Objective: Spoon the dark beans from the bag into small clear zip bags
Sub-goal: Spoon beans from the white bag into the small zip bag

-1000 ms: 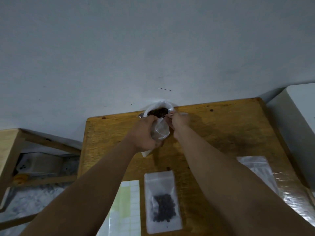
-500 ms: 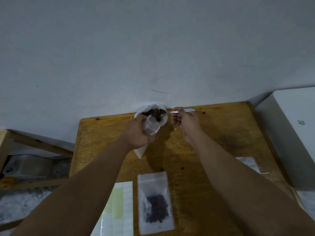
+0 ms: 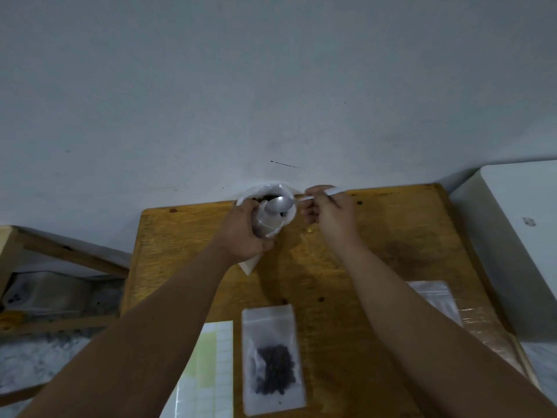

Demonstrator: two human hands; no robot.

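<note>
One spoon [image 3: 278,204] in right hand [image 3: 331,215], zip bag [image 3: 269,226] in left hand [image 3: 241,233]

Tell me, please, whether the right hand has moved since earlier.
Yes: the right hand has shifted rightward along the table's far edge, away from the bean bag.

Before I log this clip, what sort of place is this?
Probably a home or small-shop packing corner: a worn wooden table against a plain wall, a filled zip bag and a label sheet.

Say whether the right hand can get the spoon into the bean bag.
Likely yes: the right hand holds the spoon, bowl over the open bean bag; the left hand holds a zip bag just below.
</note>
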